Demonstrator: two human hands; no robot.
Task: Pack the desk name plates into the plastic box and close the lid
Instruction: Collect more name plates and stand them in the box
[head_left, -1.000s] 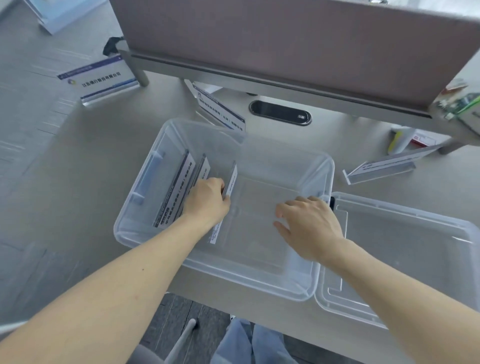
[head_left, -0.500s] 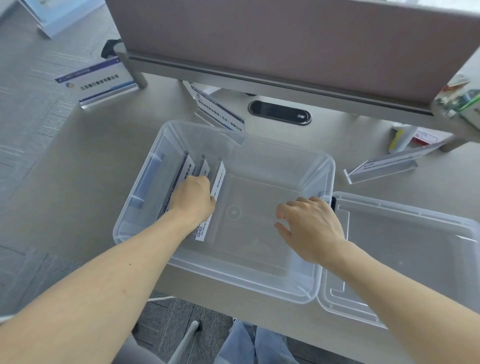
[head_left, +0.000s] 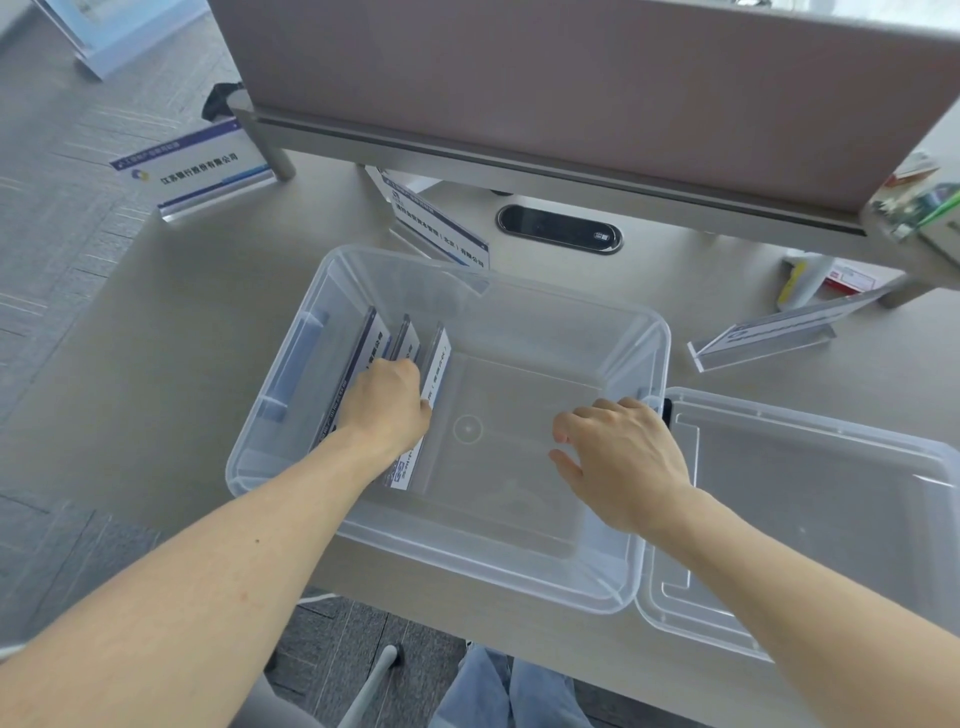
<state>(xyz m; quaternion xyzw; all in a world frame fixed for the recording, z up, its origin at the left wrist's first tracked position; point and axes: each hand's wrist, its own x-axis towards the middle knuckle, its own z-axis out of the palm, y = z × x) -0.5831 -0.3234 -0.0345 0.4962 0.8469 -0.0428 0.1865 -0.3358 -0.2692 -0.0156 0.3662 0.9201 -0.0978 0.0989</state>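
Note:
A clear plastic box stands open on the desk in front of me. Three name plates stand on edge against its left wall. My left hand is inside the box, closed on the rightmost name plate. My right hand hovers over the box's right side with fingers spread, holding nothing. The clear lid lies flat to the right of the box. More name plates stand on the desk: one at the far left, one just behind the box, one at the right.
A desk partition rises behind the box, with a black cable port below it. Small packets and a tube lie at the far right. The desk's front edge runs under the box; my legs and a chair leg show below.
My left hand has pushed the rightmost name plate leftwards, closer to the other two. My right hand has hardly moved.

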